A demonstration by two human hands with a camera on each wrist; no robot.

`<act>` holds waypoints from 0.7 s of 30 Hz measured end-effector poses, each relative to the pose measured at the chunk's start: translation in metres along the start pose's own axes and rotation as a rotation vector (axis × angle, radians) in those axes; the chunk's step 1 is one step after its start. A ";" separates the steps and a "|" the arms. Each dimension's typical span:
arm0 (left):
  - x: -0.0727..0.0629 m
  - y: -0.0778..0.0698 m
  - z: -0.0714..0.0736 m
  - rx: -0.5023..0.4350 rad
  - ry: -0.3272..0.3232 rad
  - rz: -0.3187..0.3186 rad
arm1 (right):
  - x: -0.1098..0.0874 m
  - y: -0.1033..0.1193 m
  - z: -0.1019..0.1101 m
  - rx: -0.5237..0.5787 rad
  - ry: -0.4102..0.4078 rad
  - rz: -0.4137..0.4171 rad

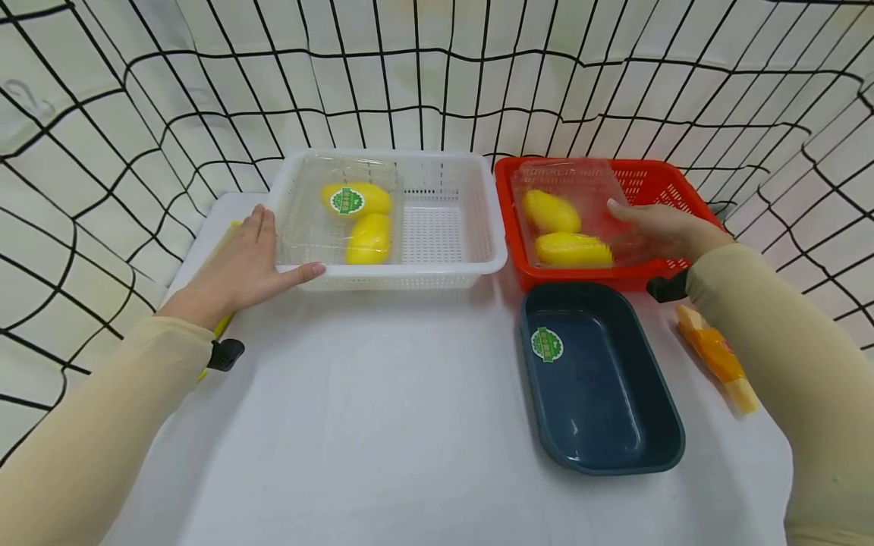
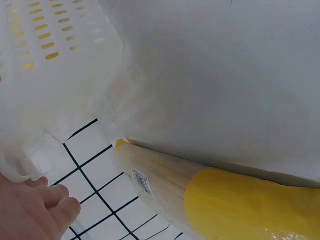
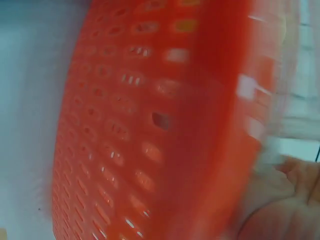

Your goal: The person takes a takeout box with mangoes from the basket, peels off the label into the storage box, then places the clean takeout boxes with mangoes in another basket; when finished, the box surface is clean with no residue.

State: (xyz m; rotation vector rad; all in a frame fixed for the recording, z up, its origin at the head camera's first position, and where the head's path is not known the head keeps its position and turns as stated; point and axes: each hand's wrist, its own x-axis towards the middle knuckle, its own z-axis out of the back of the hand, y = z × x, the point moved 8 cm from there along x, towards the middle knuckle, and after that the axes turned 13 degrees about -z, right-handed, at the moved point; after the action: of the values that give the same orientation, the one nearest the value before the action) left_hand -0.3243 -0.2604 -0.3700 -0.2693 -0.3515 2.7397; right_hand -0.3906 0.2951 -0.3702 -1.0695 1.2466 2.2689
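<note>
Left of centre, the left hand [image 1: 242, 262] lies flat-fingered against the near corner of the white basket [image 1: 478, 262], thumb along its rim, beside the clear fruit box [image 1: 337, 220] inside. Right of centre, the right hand [image 1: 658, 227] rests with loose fingers on the clear box [image 1: 580, 208] in the red basket [image 1: 655, 178] — whether it grips, I cannot tell. That thin box looks light, slick and crushable — best held by its side edges.
</note>
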 end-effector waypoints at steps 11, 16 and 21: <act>0.002 -0.003 0.003 0.002 -0.009 -0.002 | 0.005 0.003 -0.008 -0.253 -0.146 -0.034; 0.001 -0.002 0.002 -0.005 -0.011 0.001 | 0.008 0.003 -0.014 -0.226 -0.135 -0.031; 0.002 -0.001 0.001 0.002 -0.012 -0.001 | 0.008 -0.003 -0.013 -0.125 -0.116 -0.050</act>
State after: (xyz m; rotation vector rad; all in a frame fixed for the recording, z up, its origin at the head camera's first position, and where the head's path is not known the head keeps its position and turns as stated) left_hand -0.3256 -0.2593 -0.3694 -0.2521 -0.3527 2.7418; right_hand -0.3883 0.2856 -0.3820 -0.9839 1.0335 2.3608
